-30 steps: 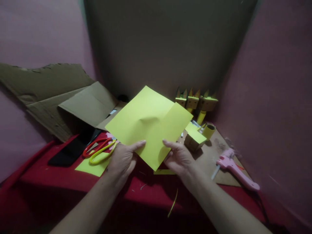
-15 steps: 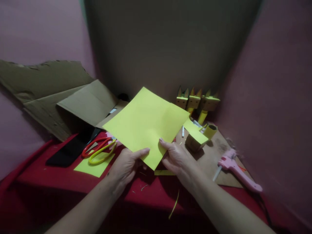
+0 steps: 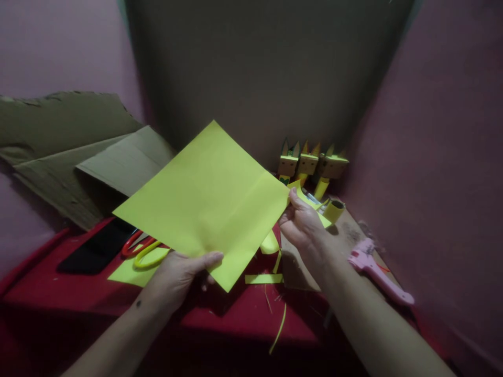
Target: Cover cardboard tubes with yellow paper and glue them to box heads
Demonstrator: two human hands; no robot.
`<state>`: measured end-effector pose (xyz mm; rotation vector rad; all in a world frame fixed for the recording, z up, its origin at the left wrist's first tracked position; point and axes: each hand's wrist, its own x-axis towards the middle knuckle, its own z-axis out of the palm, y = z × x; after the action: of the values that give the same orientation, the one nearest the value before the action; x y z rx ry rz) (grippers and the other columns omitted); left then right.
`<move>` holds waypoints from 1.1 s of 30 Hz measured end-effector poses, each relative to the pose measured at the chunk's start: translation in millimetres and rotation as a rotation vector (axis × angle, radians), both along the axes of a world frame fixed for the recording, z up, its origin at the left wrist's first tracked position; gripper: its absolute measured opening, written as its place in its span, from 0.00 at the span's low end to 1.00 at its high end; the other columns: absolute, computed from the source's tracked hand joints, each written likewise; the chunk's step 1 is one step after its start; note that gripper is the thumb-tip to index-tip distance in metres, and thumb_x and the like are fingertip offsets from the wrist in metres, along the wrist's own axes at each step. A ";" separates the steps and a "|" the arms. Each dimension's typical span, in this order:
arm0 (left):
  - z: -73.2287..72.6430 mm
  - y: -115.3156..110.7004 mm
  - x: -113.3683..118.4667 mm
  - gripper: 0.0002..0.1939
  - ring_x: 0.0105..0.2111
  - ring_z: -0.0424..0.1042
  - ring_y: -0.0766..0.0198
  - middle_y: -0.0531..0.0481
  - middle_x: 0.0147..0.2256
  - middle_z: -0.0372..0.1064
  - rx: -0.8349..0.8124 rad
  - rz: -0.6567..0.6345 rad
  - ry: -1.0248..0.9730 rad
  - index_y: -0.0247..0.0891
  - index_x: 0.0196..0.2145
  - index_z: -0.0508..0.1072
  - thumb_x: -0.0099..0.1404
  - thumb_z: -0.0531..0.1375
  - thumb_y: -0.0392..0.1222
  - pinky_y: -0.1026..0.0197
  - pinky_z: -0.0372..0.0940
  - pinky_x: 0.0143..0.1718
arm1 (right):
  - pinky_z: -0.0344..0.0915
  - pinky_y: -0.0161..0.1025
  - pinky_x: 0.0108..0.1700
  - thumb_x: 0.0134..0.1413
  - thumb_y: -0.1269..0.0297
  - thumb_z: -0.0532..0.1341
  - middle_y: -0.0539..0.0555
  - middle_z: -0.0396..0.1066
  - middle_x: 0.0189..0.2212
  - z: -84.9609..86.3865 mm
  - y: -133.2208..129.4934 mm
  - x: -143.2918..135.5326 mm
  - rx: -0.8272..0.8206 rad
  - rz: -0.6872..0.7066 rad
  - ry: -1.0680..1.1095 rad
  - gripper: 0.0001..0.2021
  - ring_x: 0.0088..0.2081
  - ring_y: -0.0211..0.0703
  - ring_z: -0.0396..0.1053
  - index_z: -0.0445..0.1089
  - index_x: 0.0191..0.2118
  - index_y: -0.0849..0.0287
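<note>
A sheet of yellow paper (image 3: pixel 204 193) is held up at a slant over the table, one corner pointing toward me. My left hand (image 3: pixel 181 272) pinches its near-left edge, thumb on top and fingers underneath. At the right corner, my right hand (image 3: pixel 302 217) is closed on the edge of the same sheet. Under and beside the paper lie yellow offcuts, among them a short strip (image 3: pixel 264 279) and a thin curved sliver (image 3: pixel 278 330). Scissors with red and yellow handles (image 3: pixel 151 256) rest on another yellow piece, their blades hidden by the sheet.
A black phone-like slab (image 3: pixel 96 248) lies left on the red cloth (image 3: pixel 78 296), before folded cardboard (image 3: pixel 121 162). A pink glue gun (image 3: pixel 379 272) sits at right on a cardboard board. Behind stand three cardboard figures with pointed ears (image 3: pixel 310 162) and a yellow paper tube (image 3: pixel 335 211).
My right hand has slid from the near edge up to the sheet's right corner. The paper has shifted left and toward me, uncovering yellow scraps on the table.
</note>
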<state>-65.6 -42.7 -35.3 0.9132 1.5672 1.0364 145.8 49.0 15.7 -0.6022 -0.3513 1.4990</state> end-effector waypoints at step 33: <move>13.7 21.9 22.2 0.21 0.11 0.65 0.61 0.48 0.11 0.65 0.168 -0.229 -0.444 0.34 0.12 0.71 0.53 0.69 0.49 0.58 0.65 0.17 | 0.64 0.33 0.24 0.44 0.43 0.66 0.52 0.72 0.18 -51.5 -61.8 -57.4 0.014 0.639 -0.620 0.23 0.18 0.36 0.70 0.70 0.21 0.62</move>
<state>-43.4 -20.8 -21.6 0.8784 0.9966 1.1249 88.5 -12.8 -35.8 -1.0025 -1.1120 1.8819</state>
